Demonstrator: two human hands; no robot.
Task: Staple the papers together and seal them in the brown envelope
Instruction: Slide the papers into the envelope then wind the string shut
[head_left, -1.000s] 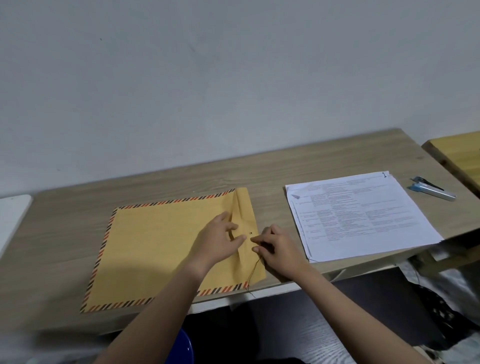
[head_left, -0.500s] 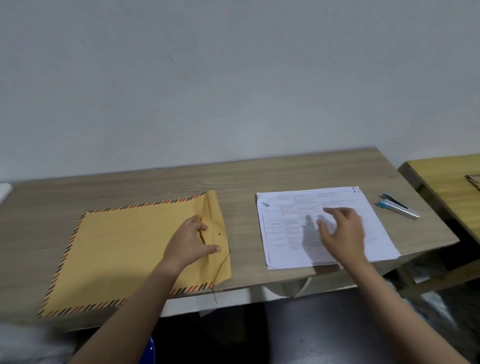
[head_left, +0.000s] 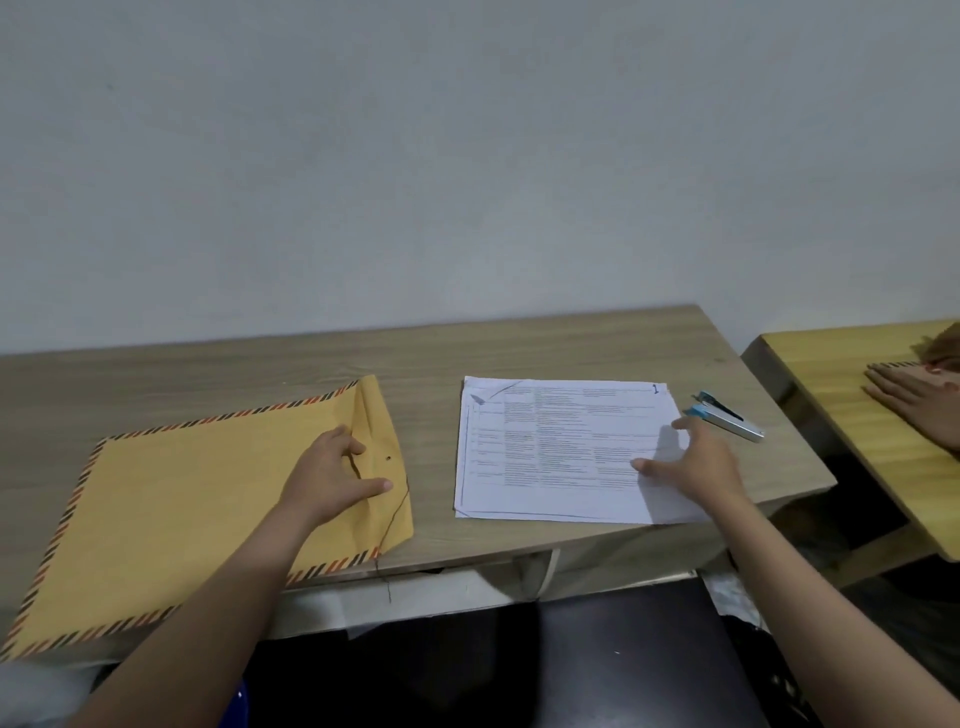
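A brown envelope (head_left: 187, 514) with a striped orange-and-black border lies flat on the left of the wooden desk (head_left: 426, 358). Its flap at the right end is folded over, and a thin string trails off the desk's front edge. My left hand (head_left: 332, 480) rests on the envelope near the flap, fingers relaxed. A stack of printed white papers (head_left: 550, 452) lies to the right. My right hand (head_left: 696, 462) hovers with spread fingers over the papers' right edge. A silver and blue stapler (head_left: 727, 417) lies just beyond that hand.
A second, yellow wooden table (head_left: 852, 415) stands to the right, separated by a gap. Another person's hand (head_left: 919, 405) lies flat on it. The wall runs close behind the desk. Dark floor shows below the front edge.
My right hand left the envelope's string and moved right across the papers toward the stapler. The left hand stayed on the envelope. The view shifted right.
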